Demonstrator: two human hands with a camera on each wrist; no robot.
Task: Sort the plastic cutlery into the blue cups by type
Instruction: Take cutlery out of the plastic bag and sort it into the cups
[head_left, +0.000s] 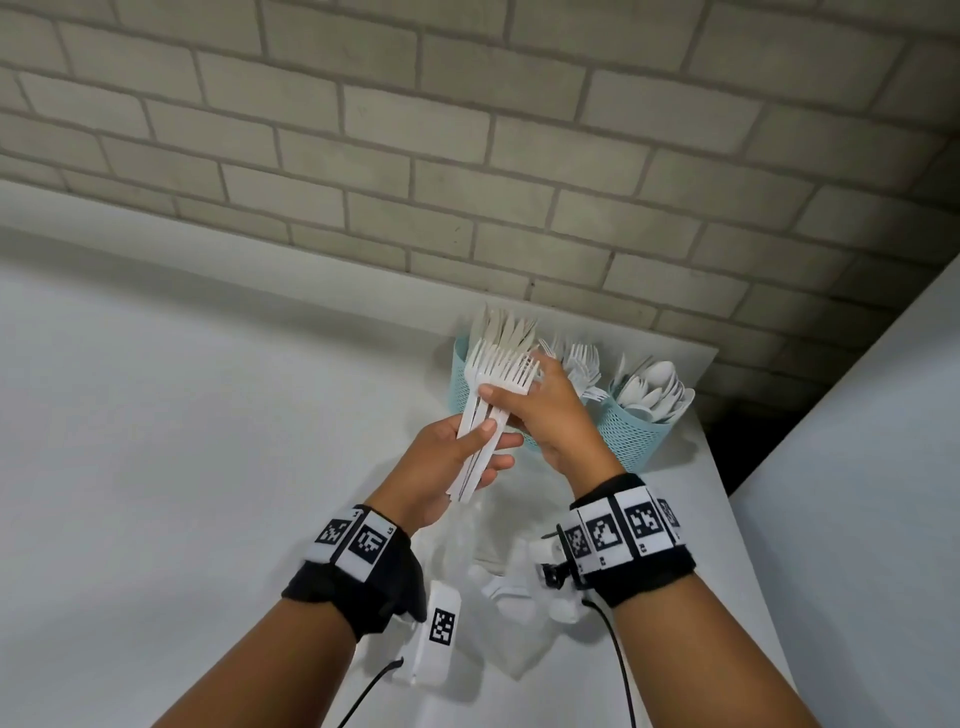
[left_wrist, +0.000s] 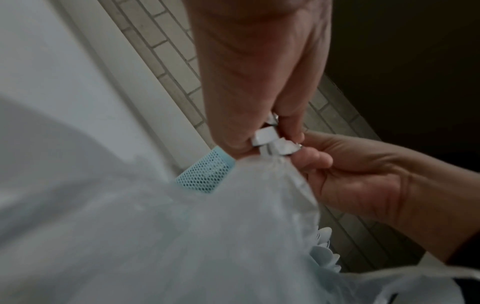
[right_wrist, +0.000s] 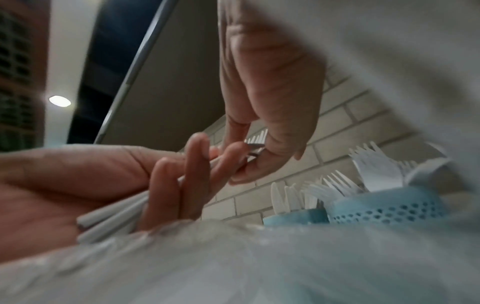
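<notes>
Right between the two hands sits a bundle of white plastic forks (head_left: 491, 410), tines pointing away toward the wall. The left hand (head_left: 447, 467) has its fingers and thumb wrapped round the handles at the near end, and the right hand (head_left: 545, 410) pinches the same bundle just below the tines, thumb on one side and fingers on the other, so both hands are closed on the forks.

Just beyond the grip, partly hidden by the tines, stands a blue mesh cup (head_left: 460, 374) full of white knives (head_left: 501, 325). Behind the right hand a second cup is mostly covered, only more forks (head_left: 582, 364) poking out of it. Off to the right of the grip is a third blue cup (head_left: 631, 431) packed with spoons (head_left: 657, 395).

Below the hands, nearer the wrists, some crinkly clear plastic (head_left: 493, 587) lies on the white table (head_left: 182, 441). The table runs up against a pale brick wall (head_left: 467, 156), and another white surface (head_left: 857, 519) sits on the right.
</notes>
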